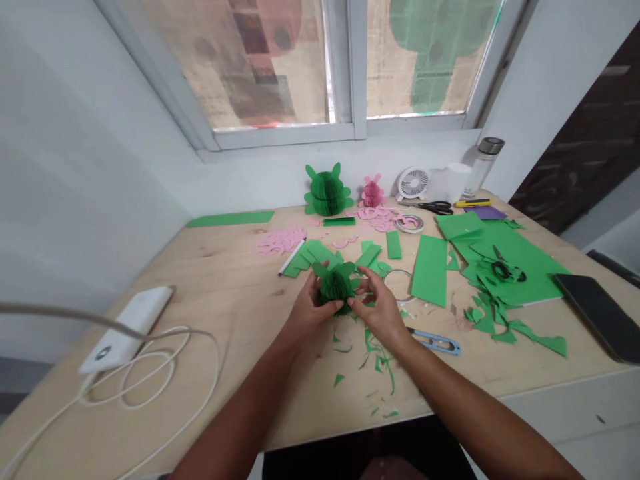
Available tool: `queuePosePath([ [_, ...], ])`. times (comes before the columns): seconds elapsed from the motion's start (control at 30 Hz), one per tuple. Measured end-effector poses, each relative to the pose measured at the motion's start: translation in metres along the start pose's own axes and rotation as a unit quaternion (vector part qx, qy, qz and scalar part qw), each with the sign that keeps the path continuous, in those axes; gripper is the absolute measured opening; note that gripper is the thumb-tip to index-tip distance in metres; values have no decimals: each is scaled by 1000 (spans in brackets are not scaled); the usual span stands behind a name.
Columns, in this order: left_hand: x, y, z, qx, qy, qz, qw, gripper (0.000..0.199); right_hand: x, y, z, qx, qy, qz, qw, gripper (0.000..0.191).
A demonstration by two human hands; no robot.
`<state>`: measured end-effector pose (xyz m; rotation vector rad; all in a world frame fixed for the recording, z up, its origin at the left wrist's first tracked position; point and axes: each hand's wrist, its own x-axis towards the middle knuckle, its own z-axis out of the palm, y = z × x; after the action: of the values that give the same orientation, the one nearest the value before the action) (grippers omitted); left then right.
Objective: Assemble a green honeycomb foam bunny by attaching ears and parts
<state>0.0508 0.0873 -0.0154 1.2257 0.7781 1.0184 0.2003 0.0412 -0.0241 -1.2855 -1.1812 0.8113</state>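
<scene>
A small green folded-paper figure (337,283) with leaf-shaped ears stands between my two hands over the middle of the wooden table. My left hand (311,303) grips its left side, thumb across the lower front. On the other side my right hand (377,303) pinches the lower right edge, its fingers curled around the side. Both thumbs nearly meet at the bottom front. Farther back, against the wall, a larger green paper figure (327,192) and a small pink one (372,192) stand upright.
Green sheets (515,257), scissors (503,270) and a phone (600,315) lie right. Blue snips (435,341) sit beside my right forearm. Pink scraps (281,241) and a white pen (292,257) are behind. A power bank (127,330) with a looped cable lies left.
</scene>
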Motion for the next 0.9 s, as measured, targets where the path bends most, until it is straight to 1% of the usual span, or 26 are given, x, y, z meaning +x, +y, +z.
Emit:
queuePosePath([
  [0.13, 2, 1, -1, 38, 11, 5, 999, 90, 1, 2, 0, 3, -3, -2, 1000, 58],
  [0.23, 3, 1, 0, 46, 18, 7, 999, 89, 1, 2, -1, -7, -5, 0, 1000, 56],
  [0.43, 1, 0, 3, 37, 0, -3, 999, 91, 2, 1, -2, -31, 8, -6, 999, 51],
  [0.7, -1, 2, 5, 28, 4, -12, 1000, 89, 1, -6, -2, -26, 22, -16, 999, 50],
  [0.9, -1, 3, 6, 15, 4, 2, 1000, 83, 1, -7, -2, -33, 32, -11, 999, 48],
])
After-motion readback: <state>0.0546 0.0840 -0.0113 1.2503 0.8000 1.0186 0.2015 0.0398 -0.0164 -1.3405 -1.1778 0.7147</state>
